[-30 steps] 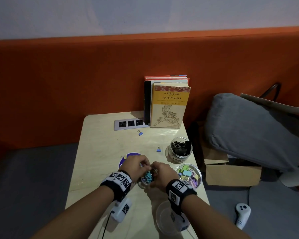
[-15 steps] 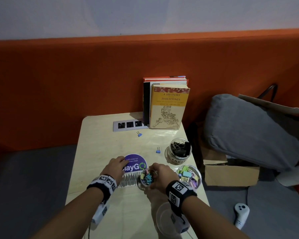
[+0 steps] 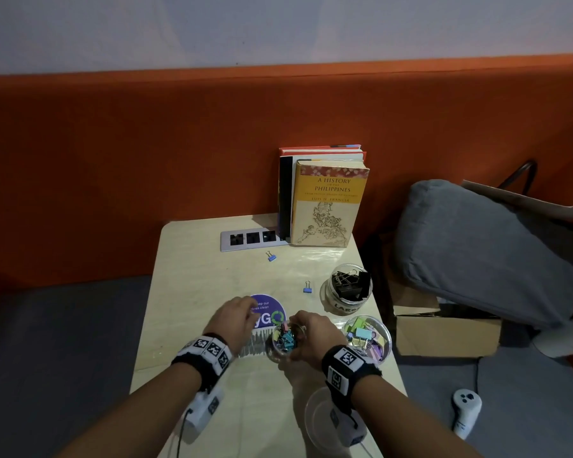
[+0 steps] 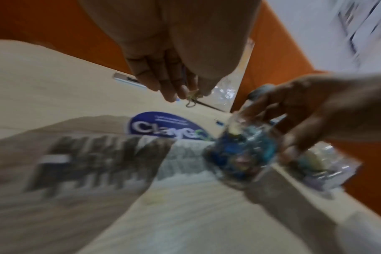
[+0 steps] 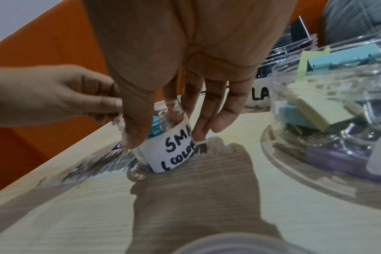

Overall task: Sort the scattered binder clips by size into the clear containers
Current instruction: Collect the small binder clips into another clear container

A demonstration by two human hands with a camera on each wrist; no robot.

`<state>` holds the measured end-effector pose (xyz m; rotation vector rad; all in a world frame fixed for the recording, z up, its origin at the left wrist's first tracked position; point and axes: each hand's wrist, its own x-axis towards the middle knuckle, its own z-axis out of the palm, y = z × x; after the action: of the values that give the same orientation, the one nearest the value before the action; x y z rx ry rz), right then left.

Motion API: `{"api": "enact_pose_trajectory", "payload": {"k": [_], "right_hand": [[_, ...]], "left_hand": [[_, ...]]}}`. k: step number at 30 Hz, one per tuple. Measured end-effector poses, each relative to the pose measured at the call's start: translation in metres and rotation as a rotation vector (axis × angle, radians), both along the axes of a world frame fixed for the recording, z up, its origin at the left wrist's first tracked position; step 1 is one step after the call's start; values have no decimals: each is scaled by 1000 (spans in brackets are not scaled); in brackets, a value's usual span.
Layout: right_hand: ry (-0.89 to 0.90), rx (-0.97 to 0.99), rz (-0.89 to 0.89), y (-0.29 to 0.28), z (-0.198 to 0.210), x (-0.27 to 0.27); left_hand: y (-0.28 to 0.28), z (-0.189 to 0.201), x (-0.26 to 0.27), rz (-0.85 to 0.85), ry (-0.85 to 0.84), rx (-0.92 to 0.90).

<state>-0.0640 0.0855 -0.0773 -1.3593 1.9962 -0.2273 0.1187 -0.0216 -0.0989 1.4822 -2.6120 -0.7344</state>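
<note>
A small clear jar (image 3: 282,342), labelled "SMALL" (image 5: 170,153) and full of small coloured clips, stands at the table's front. My right hand (image 3: 300,329) grips it from above, thumb and fingers around its rim (image 5: 163,135). My left hand (image 3: 252,309) hovers just left of the jar over a purple sticker and pinches a small binder clip (image 4: 191,102) between thumb and fingers (image 4: 170,92). Two small blue clips (image 3: 271,256) (image 3: 307,287) lie loose on the table further back. A medium jar (image 3: 382,338) holds pastel clips and a "LARGE" jar (image 3: 344,305) holds black ones.
Upright books (image 3: 325,206) and a socket strip (image 3: 245,239) stand at the table's far edge. A clear lid (image 3: 315,421) lies near the front edge under my right wrist. A grey cushion (image 3: 483,246) and a cardboard box (image 3: 444,335) sit to the right.
My left hand drew away from the small jar to the left, then came back toward it. My right hand has kept its grip on the jar.
</note>
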Motion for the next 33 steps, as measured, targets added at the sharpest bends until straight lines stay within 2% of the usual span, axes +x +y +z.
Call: {"api": "enact_pose_trajectory", "payload": {"k": [3, 8, 17, 21, 24, 30, 33], "right_hand": [[-16, -9, -7, -3, 1, 4], [-31, -21, -8, -3, -1, 3], [-82, -12, -13, -14, -7, 7], [-112, 4, 24, -24, -14, 11], [-66, 17, 23, -34, -17, 8], [150, -51, -27, -58, -15, -7], [250, 78, 88, -61, -23, -14]], "left_hand": [[17, 14, -23, -91, 111, 43], [23, 12, -32, -105, 121, 115], [20, 1, -14, -160, 33, 286], [15, -5, -4, -193, -4, 232], [12, -6, 3, -173, -35, 218], [5, -2, 17, -105, 7, 128], [1, -4, 25, -60, 19, 126]]}}
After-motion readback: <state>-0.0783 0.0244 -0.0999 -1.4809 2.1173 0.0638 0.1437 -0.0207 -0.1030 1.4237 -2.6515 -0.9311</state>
